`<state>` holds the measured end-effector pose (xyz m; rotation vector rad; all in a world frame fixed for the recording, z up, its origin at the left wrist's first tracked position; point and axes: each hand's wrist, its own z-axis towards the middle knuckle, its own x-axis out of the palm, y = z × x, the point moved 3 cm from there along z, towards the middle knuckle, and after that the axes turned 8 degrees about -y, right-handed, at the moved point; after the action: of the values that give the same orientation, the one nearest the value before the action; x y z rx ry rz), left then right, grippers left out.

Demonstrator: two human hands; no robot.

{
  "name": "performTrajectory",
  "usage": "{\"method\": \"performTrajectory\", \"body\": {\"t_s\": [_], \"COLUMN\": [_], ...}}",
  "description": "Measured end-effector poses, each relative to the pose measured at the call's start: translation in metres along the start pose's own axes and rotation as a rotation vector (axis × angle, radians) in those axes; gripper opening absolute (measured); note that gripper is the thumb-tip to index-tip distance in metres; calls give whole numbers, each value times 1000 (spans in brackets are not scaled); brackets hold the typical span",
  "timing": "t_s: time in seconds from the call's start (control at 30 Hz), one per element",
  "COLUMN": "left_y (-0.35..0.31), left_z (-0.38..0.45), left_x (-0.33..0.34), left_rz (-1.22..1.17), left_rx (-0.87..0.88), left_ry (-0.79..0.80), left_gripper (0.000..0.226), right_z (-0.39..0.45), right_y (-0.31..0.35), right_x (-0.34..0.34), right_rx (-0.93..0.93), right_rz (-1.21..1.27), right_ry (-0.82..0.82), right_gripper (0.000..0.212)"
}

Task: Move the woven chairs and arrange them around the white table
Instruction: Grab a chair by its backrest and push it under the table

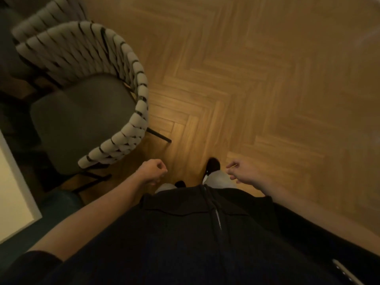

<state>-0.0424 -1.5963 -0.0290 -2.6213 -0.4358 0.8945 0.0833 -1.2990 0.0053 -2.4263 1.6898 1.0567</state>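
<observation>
Woven chair stands at the left beside the white table edge, both the left hand and the right hand loosely curled and holding nothing, so better grip its backrest rim with both.

A grey woven-backed chair with a dark cushioned seat stands on the herringbone wooden floor, just beside the white table edge at the left. A second woven chair sits behind it. The left hand and right hand hang loosely curled, holding nothing, above black shoes.
</observation>
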Motion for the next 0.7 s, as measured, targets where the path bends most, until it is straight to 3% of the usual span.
{"method": "performTrajectory", "body": {"t_s": [0.4,0.7], "left_y": [-103,-131], "left_z": [104,149], "left_x": [-67,-119], "left_rz": [-176,-279], "left_rx": [-152,-231], "left_ry": [-119,-266], "left_gripper": [11,14], "right_z": [155,239], "right_y": [122,246], "right_x": [-145,-167], "right_rx": [-154,-317], "right_rz": [-232,-435], "right_ry": [83,209], "right_gripper": [14,19]}}
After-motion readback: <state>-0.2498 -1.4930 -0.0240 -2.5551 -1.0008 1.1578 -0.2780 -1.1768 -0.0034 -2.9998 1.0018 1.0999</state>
